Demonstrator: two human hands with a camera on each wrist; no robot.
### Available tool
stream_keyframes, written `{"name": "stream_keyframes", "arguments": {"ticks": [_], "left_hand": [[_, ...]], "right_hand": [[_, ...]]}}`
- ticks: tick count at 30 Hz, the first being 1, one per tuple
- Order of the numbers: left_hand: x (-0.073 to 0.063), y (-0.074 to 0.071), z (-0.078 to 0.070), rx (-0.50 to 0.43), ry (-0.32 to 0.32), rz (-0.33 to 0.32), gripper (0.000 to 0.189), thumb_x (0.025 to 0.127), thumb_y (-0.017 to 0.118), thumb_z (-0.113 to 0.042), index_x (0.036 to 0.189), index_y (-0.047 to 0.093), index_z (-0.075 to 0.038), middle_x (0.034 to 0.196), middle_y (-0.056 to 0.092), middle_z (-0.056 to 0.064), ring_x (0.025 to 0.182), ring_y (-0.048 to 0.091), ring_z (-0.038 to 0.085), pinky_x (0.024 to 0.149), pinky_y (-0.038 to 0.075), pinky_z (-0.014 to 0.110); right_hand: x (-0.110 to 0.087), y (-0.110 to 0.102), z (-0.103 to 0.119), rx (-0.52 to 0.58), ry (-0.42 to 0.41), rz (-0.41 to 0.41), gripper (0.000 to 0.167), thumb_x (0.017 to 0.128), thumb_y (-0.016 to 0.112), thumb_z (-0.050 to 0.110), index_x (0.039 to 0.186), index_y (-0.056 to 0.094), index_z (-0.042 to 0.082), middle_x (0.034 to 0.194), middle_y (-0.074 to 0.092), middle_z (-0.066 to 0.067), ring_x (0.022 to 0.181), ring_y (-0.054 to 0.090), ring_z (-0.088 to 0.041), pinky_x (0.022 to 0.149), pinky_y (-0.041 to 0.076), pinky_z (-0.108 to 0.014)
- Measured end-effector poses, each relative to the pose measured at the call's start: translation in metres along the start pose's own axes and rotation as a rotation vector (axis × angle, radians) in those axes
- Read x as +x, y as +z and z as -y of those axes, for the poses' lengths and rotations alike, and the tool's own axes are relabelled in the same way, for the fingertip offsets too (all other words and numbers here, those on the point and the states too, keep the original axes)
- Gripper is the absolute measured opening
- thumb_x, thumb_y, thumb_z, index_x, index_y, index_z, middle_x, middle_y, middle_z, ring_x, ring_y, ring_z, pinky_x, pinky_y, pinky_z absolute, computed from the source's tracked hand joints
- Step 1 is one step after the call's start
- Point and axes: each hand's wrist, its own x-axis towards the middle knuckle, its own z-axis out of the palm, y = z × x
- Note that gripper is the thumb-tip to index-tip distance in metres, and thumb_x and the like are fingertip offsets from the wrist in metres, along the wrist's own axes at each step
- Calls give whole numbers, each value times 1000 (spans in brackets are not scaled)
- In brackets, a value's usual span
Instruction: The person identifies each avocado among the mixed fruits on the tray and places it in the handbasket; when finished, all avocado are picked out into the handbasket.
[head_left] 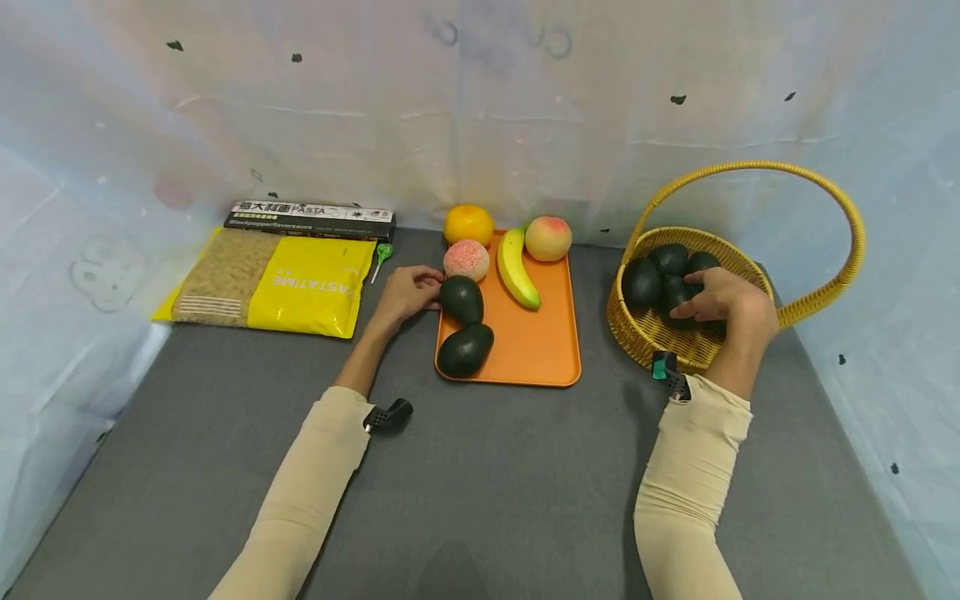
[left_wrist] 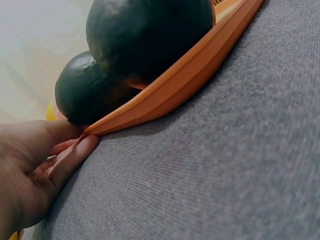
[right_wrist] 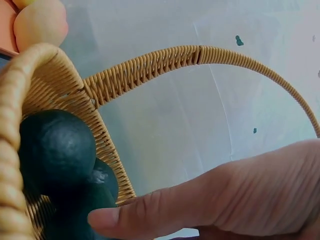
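My left hand [head_left: 411,292] is at the left edge of an orange tray [head_left: 536,350]. In the left wrist view, its thumb and fingers pinch the tray's rim [left_wrist: 145,107]. Two dark green avocados [head_left: 466,350] lie along that side of the tray. Inside a yellow wicker basket [head_left: 637,337], my right hand [head_left: 731,300] reaches down and grips one of several avocados [head_left: 677,293]. The right wrist view has the thumb [right_wrist: 135,215] lying against an avocado [right_wrist: 75,212], the other fingers mostly hidden.
A banana [head_left: 516,271], a peach [head_left: 548,238], a pinkish round fruit [head_left: 467,260] and an orange [head_left: 468,225] share the tray. Left stand a yellow pasta bag [head_left: 307,287], a black pasta box [head_left: 311,221] and a small green-headed stick [head_left: 383,252]. The basket's tall handle [head_left: 855,242] arches rightward.
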Motion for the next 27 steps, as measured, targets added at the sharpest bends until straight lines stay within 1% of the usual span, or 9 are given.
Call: {"name": "stream_keyframes", "arguments": {"ticks": [1,2,4,5,10,15,20,24,27], "left_hand": [[0,0,0,-3,-3,2,25,96,69,-16,115,75,0,103,74,19,66,66,0,64,60,16],[-1,0,0,-5,-6,3,25,96,69,-15,115,75,0,103,74,19,65,66,0,63,60,16],[-1,0,0,-2,-9,4,25,96,68,-15,115,75,0,102,74,18,64,66,-1,63,59,16],[-1,0,0,-3,-9,6,26,96,68,-15,115,75,0,102,74,18,64,66,0,63,59,16],[0,-1,-1,-4,-1,0,26,96,69,-16,115,74,0,102,74,18,66,66,0,64,60,16],[0,-1,-1,-25,-5,6,25,96,70,-15,115,74,1,102,74,19,65,66,0,62,61,18],[1,0,1,-51,7,10,25,96,70,-13,116,74,1,103,75,21,65,67,0,62,61,18],[1,0,2,-62,0,12,25,96,70,-13,116,74,1,103,75,20,65,67,0,61,61,19],[2,0,1,-73,-5,15,25,96,69,-13,116,74,1,102,74,20,65,68,1,62,62,20]], "right_hand": [[-1,0,0,-16,4,-2,88,98,70,35,160,27,-9,151,49,-34,138,49,-51,115,40,-69],[-2,0,-1,-28,10,-1,89,97,70,37,160,26,-7,157,38,-36,142,40,-55,117,37,-71],[-3,0,-3,-41,20,-4,90,97,70,40,161,25,-5,163,21,-39,146,27,-59,118,32,-74],[-4,0,-4,-41,21,-6,90,97,70,40,161,25,-5,164,19,-39,147,25,-60,119,31,-75],[-7,-3,-4,-30,12,-10,91,96,70,39,162,23,-4,164,17,-40,148,23,-59,119,30,-76],[-8,-4,0,-33,16,4,96,97,70,43,164,19,-3,165,13,-40,149,21,-60,119,29,-76],[-13,-6,6,-44,20,-3,93,98,70,38,165,17,0,165,12,-40,148,20,-61,118,30,-77],[-16,-7,8,-70,5,-18,93,97,70,37,165,18,1,164,14,-40,148,20,-61,118,30,-77],[-19,-9,9,-81,-20,-53,94,96,72,36,163,19,-1,162,18,-41,147,23,-61,117,30,-76]]}}
